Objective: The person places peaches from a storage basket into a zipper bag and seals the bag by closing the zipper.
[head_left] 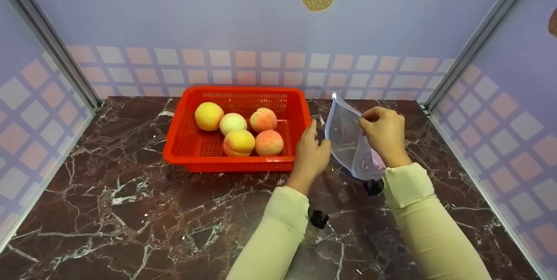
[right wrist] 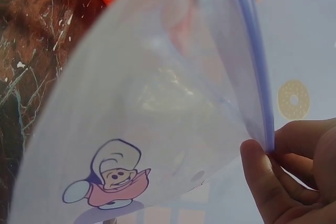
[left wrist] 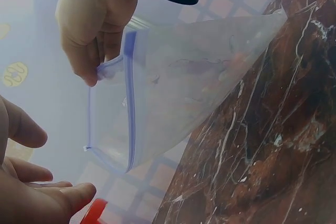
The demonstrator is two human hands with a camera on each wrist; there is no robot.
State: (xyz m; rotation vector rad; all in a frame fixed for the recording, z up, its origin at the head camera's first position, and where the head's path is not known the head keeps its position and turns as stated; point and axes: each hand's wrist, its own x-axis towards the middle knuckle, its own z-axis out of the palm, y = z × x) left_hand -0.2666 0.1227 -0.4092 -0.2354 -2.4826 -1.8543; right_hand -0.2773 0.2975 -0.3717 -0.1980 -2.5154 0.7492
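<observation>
Zip bag (head_left: 348,141) pinched up off marble counter (head_left: 130,193), just R of red basket (head_left: 191,149).
R hand (head_left: 385,134) fingers curled, pinching bag's blue zip rim; L hand (head_left: 311,151) open, fingers relaxed, near bag mouth, prob. not touching. Five peaches (head_left: 239,130) in basket.

there's a red basket (head_left: 191,149) on the marble table (head_left: 109,193) with five peaches (head_left: 239,128) clustered toward its right side
</observation>
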